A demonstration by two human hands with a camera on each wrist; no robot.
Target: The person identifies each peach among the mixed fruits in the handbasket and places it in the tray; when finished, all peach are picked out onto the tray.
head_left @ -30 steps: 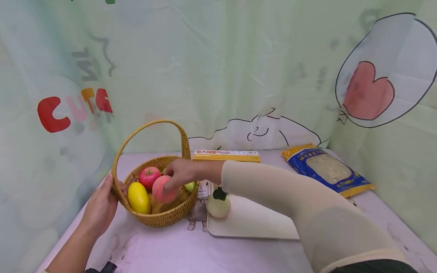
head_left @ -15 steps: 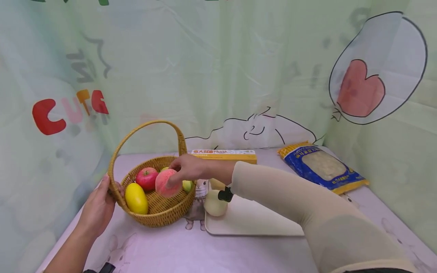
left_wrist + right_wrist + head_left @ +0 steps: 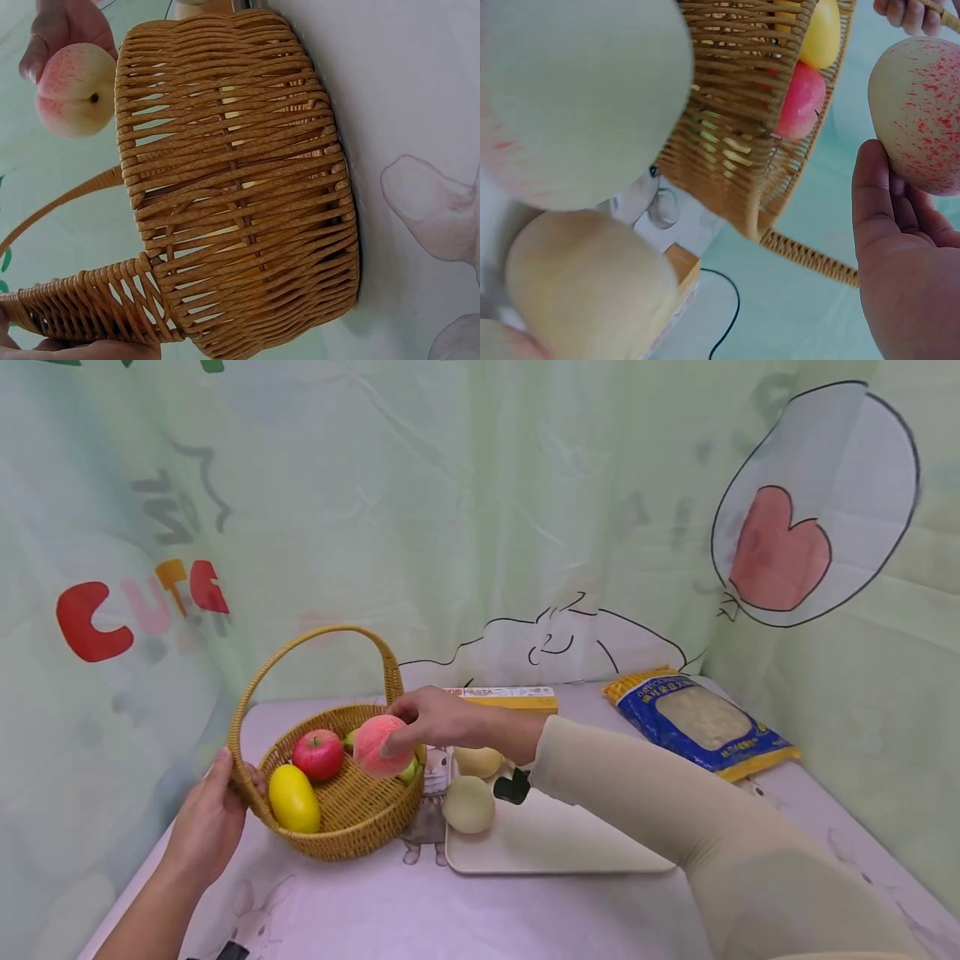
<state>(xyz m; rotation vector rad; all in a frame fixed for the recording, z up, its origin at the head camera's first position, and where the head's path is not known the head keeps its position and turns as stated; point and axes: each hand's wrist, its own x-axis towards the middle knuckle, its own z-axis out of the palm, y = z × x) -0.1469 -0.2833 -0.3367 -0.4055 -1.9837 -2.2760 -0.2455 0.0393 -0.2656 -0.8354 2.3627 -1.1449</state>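
Note:
A pink peach (image 3: 378, 747) is pinched in my right hand (image 3: 442, 718), held above the right rim of the wicker basket (image 3: 352, 843). In the right wrist view, fingers and thumb hold the peach (image 3: 922, 112) from below. My left hand (image 3: 210, 822) grips the basket where its handle (image 3: 238, 727) meets the left rim. Inside the basket sit a red apple (image 3: 318, 755) and a yellow mango-like fruit (image 3: 294, 799). Greenish fruit (image 3: 409, 770) shows partly behind the held peach. Two pale round fruits (image 3: 469, 805) rest on the left end of a cream tray (image 3: 585, 847).
Behind my right forearm lies a yellow and white pasta box (image 3: 517, 698), partly covered. A blue and yellow food bag (image 3: 705, 718) lies at the back right. Printed curtain (image 3: 480, 527) encloses the table (image 3: 360, 910) at the back and sides.
My right hand has lifted the peach up and to the right, from inside the basket to over its right rim. The left hand keeps its grip on the basket.

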